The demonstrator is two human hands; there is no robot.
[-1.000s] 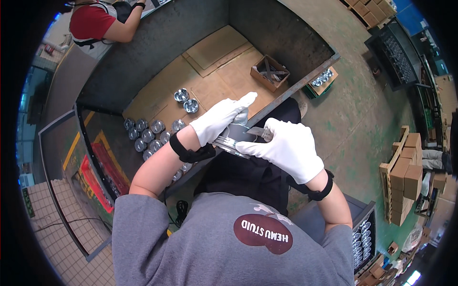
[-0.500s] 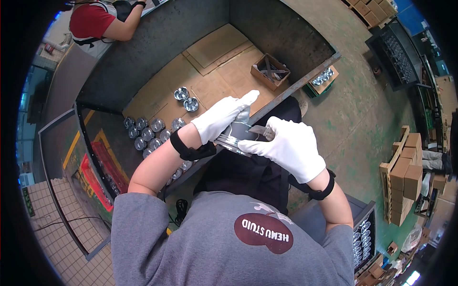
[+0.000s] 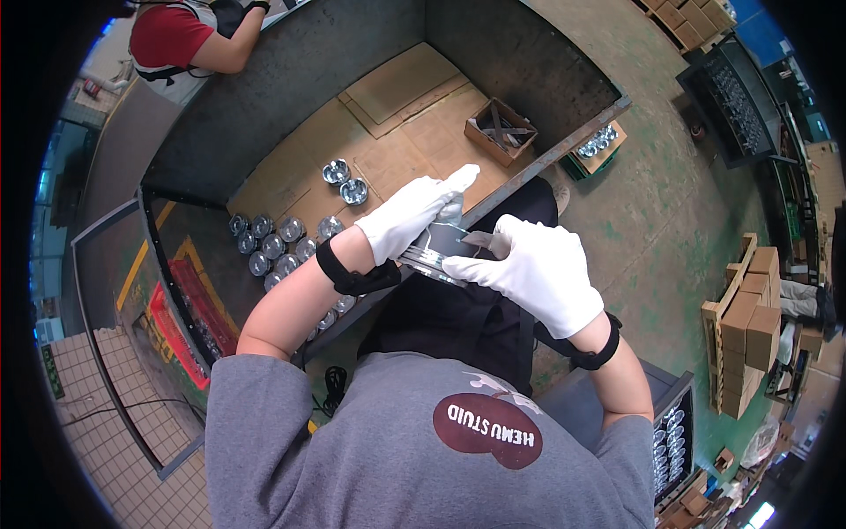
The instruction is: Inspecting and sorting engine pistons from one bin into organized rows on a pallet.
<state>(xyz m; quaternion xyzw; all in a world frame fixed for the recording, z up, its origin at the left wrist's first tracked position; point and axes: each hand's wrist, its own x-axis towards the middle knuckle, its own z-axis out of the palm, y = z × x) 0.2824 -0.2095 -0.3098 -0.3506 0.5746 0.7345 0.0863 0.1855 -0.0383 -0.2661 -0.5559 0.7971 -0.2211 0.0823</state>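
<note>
Between my two white-gloved hands is a grey metal piston (image 3: pixel 445 240), with ring grooves round its shiny lower end. My left hand (image 3: pixel 414 214) is closed around its far left side, the thumb or fingers stretched beyond it. Fingers of my right hand (image 3: pixel 533 269) pinch a thin, flat grey blade (image 3: pixel 478 239) whose tip lies against the piston's side. One right fingertip rests at the grooved end. The glove hides most of the blade. Several shiny pistons (image 3: pixel 287 264) stand left of my hands on the cardboard, with two more (image 3: pixel 353 191) farther in.
A high-walled dark metal bin (image 3: pixel 529 53), lined with cardboard (image 3: pixel 401 88), surrounds the work area. Flat metal pieces lie in a small carton (image 3: pixel 500 132). A person in red sleeves (image 3: pixel 172 40) is at the far left. Cartons on a pallet (image 3: pixel 749 326) stand right.
My right hand has shifted very slightly along the piston with the blade. The piston and left hand hold nearly the same place.
</note>
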